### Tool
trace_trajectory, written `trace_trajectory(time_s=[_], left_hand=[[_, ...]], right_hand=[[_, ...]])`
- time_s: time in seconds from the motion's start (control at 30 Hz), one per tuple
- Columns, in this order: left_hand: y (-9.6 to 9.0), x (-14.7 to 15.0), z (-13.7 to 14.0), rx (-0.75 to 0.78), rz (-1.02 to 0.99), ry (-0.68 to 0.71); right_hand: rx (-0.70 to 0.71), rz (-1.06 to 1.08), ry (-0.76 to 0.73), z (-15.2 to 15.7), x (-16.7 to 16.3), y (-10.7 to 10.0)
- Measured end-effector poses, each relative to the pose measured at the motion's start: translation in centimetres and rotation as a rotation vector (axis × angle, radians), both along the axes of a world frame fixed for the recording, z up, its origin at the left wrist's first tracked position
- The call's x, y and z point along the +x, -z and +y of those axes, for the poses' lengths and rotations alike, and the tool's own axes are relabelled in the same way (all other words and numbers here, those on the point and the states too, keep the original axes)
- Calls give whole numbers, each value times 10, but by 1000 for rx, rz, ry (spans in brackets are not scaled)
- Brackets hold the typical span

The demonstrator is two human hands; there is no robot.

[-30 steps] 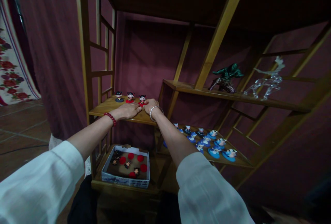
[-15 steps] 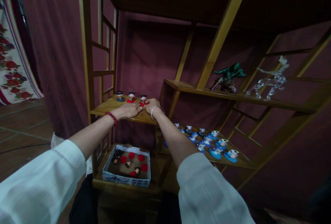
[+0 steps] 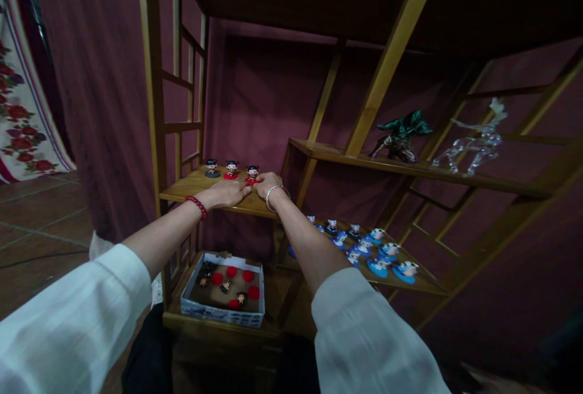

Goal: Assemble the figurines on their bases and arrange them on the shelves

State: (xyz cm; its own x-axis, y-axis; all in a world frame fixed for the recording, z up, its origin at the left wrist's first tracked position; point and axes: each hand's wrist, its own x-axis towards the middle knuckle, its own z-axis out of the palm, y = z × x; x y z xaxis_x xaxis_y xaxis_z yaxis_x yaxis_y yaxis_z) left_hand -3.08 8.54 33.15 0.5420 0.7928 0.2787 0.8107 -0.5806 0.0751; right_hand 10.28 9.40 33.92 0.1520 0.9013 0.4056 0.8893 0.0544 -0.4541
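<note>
On the small wooden shelf (image 3: 184,191) stands a row of doll figurines with black hair buns. The right-hand figurine (image 3: 252,173), upright on a red round base, is between my hands. My left hand (image 3: 229,192), with a red bead bracelet at the wrist, has its fingertips closed on the left and front of that base. From the right, my right hand (image 3: 266,184), wearing a silver bangle, pinches the base's edge; its fingertips are partly hidden. Left of them stand another red-based figurine (image 3: 231,169) and a dark-based figurine (image 3: 211,168).
Below, an open cardboard box (image 3: 223,315) holds several loose figurines and red discs. Several blue-based figurines (image 3: 378,266) stand on a lower right shelf, partly behind my right forearm. A green-caped statuette (image 3: 403,136) and a clear glass animal (image 3: 476,145) occupy the shelf above.
Almost nothing differs. Both hands stay at the right-hand figurine's base, with only a slight shift of the fingers and of the camera view.
</note>
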Motion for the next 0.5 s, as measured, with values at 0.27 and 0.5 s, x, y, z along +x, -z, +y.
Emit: trace_trajectory(time_s=[0.27,0.5], left_hand=[[1,-2,-7,31,-48,-110],[3,-6,-20,126,-157,-113]], right_hand=[[-4,-22,15,-12,0,-2],[8,-24,-20,-31,-2,-4]])
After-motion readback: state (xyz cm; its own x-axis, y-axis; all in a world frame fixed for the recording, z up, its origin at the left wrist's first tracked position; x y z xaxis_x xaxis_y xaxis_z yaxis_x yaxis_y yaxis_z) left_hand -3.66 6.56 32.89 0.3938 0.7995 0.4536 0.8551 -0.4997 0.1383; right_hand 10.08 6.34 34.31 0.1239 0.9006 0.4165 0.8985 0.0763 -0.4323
